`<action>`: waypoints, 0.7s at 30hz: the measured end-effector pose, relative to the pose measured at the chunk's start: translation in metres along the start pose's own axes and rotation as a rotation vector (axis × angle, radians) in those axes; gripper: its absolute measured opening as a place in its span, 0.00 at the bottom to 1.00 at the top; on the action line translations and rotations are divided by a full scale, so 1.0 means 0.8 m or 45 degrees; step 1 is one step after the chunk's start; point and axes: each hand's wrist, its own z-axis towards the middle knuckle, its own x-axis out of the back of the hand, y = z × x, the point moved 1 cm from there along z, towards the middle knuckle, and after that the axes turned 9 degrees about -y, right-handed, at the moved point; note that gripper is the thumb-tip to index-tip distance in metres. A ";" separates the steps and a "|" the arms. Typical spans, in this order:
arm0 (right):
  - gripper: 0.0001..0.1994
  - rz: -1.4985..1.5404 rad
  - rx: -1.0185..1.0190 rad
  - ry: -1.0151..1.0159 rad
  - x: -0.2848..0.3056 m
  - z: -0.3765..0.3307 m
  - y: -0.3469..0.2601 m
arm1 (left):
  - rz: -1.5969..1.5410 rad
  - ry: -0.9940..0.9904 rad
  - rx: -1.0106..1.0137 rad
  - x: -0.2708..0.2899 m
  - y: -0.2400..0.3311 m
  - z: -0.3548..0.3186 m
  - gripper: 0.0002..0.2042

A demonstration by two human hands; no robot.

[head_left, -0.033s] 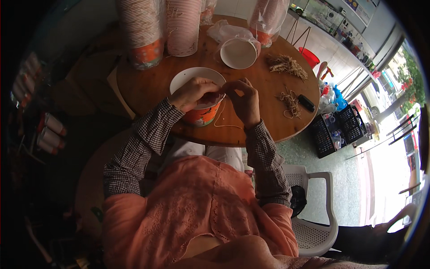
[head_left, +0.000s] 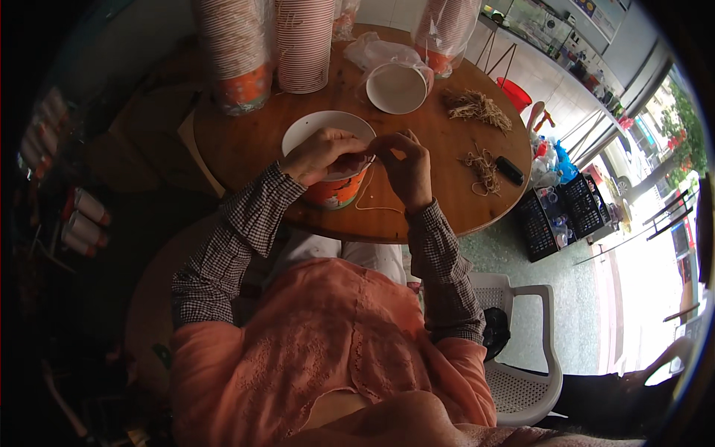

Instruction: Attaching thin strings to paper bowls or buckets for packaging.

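Observation:
A paper bucket (head_left: 332,195), white inside with an orange printed outside, stands at the near edge of the round wooden table. My left hand (head_left: 322,156) lies over its mouth, fingers closed at the right side of the rim. My right hand (head_left: 404,165) meets it there, thumb and forefinger pinched together around a thin string. From the rim the pale string (head_left: 378,209) hangs down and curls across the tabletop. The fingertips overlap, so the exact spot where the string meets the bucket is hidden.
Tall stacks of paper buckets (head_left: 303,48) stand at the back of the table (head_left: 439,167). Another white bucket (head_left: 396,89) lies tipped in a plastic bag. A string bundle (head_left: 477,109), loose strings (head_left: 482,170) and a black object (head_left: 509,170) lie right. Black crates (head_left: 542,223) stand beyond.

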 end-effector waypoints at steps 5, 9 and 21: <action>0.06 0.433 -0.255 0.030 -0.009 -0.007 0.001 | 0.169 -0.033 -0.125 0.000 -0.004 0.001 0.09; 0.09 0.754 -0.517 -0.101 -0.010 -0.017 -0.012 | 0.242 0.084 -0.170 -0.001 -0.002 -0.004 0.09; 0.05 0.401 -0.300 0.081 -0.032 -0.024 0.001 | 0.828 0.272 -0.496 0.002 -0.015 0.000 0.06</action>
